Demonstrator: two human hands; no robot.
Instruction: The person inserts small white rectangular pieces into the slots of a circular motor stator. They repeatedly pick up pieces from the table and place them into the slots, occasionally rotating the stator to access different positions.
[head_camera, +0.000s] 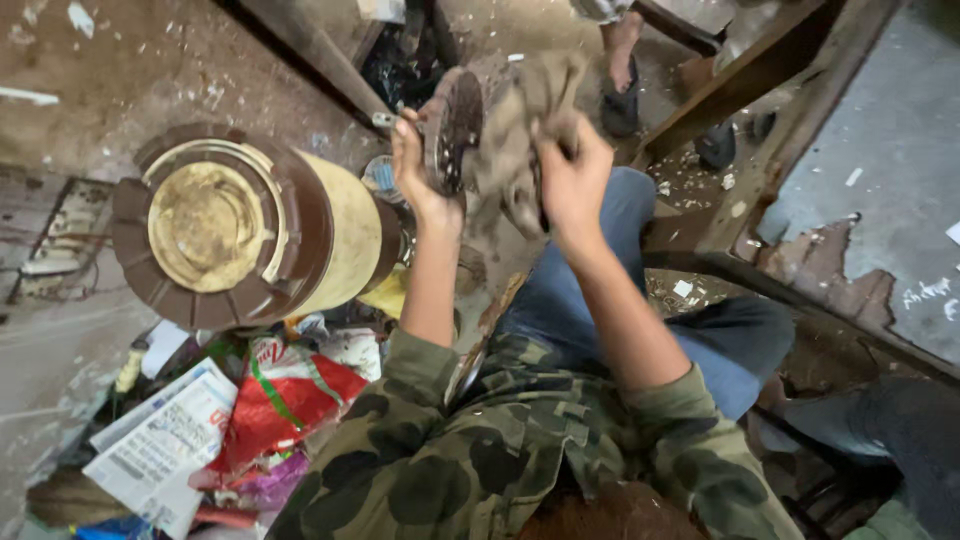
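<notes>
Left hand (418, 165) is gripping the rim of a round, grimy metal disc (452, 128), held up over the lap. Right hand (572, 175) is clenching a dirty rag (520, 120) against it. The rag's hiding the disc's far side.

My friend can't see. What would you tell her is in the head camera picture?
A left hand holds a round metal disc while the right hand presses a dirty rag against it. A brown-and-cream drum stands beside them, with newspaper on the floor.

Dim, flat daylight; motion blur, wide-angle edge distortion.
</notes>
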